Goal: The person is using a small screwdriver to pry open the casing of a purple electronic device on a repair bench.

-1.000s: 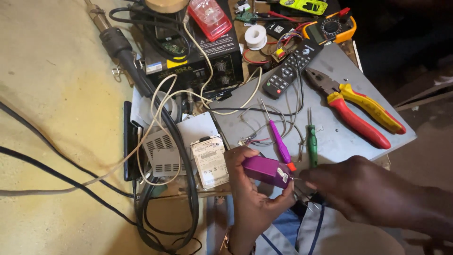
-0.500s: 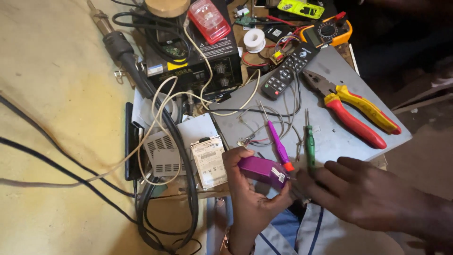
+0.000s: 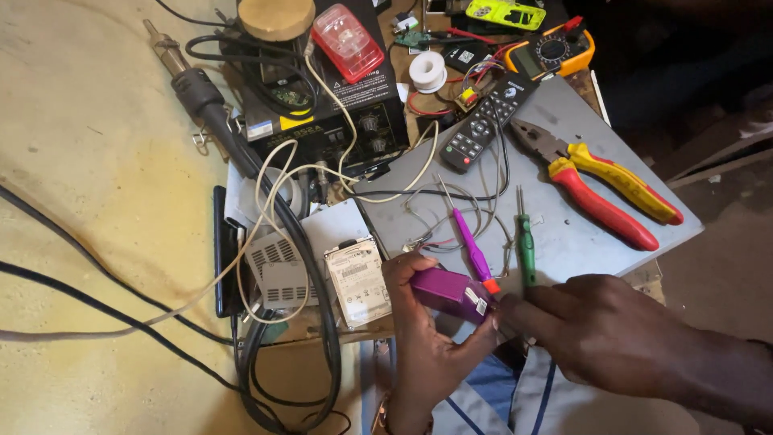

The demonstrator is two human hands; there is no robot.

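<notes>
A small purple rectangular plastic block sat pinched in the left hand at the grey metal sheet's near edge. The right hand closed its fingertips on the block's end, apparently working it, which called for a steady grip.

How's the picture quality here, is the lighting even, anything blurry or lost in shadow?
Head view: sharp through the middle, with the purple box, the left hand and the pliers crisp; light falls evenly over the grey panel; the upper right corner sinks into dark shadow; the right hand is dim but readable.
</notes>
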